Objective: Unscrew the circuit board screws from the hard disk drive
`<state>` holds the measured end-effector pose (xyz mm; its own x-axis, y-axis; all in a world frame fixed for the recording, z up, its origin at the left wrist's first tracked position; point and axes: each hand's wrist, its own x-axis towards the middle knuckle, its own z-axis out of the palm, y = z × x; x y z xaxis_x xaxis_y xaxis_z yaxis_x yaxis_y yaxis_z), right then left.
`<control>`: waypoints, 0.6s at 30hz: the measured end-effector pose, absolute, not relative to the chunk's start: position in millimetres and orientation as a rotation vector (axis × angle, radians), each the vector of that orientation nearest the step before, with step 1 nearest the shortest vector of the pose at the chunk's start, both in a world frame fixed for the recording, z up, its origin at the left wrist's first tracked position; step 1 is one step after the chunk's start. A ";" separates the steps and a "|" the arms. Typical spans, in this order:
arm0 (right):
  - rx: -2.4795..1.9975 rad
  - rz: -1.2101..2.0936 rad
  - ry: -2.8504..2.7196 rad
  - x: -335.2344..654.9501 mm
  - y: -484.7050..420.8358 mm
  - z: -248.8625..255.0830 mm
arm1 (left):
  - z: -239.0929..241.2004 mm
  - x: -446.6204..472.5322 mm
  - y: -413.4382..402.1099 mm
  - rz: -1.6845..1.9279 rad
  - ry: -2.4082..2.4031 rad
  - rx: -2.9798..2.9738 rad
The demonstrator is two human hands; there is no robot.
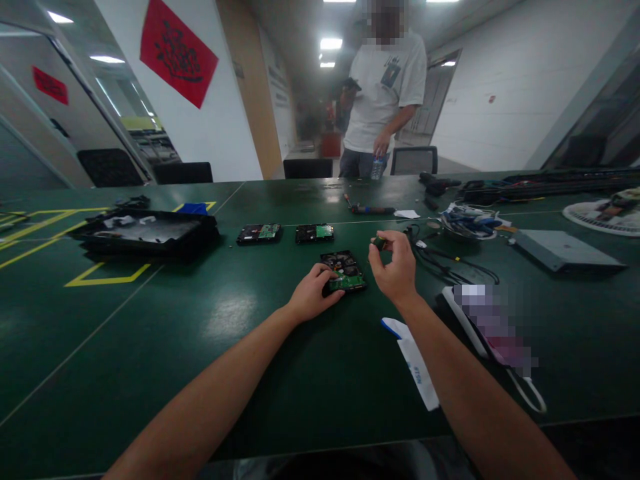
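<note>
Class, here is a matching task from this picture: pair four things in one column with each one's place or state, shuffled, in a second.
Things:
1 left hand
2 right hand
3 black tray
4 water bottle

Places or states:
A held by the person standing across the table
B resting on the nearest hard drive
C pinching a small dark object
D lying far left, beside yellow lines

Pairs: 1-B, 2-C, 3-D, 4-A
</note>
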<state>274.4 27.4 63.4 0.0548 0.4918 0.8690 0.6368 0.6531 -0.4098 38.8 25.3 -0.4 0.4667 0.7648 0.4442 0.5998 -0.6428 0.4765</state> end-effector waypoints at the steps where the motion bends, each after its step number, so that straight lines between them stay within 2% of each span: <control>1: -0.947 -0.098 -1.577 274.4 28.5 61.8 | -0.4 38.7 25.4 0.940 1.174 2.463; 4: -0.937 -0.006 -1.563 274.6 31.0 57.5 | -1.3 38.3 26.2 0.941 1.173 2.463; 11: -0.998 -0.181 -1.622 275.4 28.8 59.0 | -2.4 38.5 26.6 0.951 1.167 2.459; 18: -0.978 0.019 -1.555 274.1 33.6 53.6 | -0.2 38.1 25.9 0.921 1.193 2.454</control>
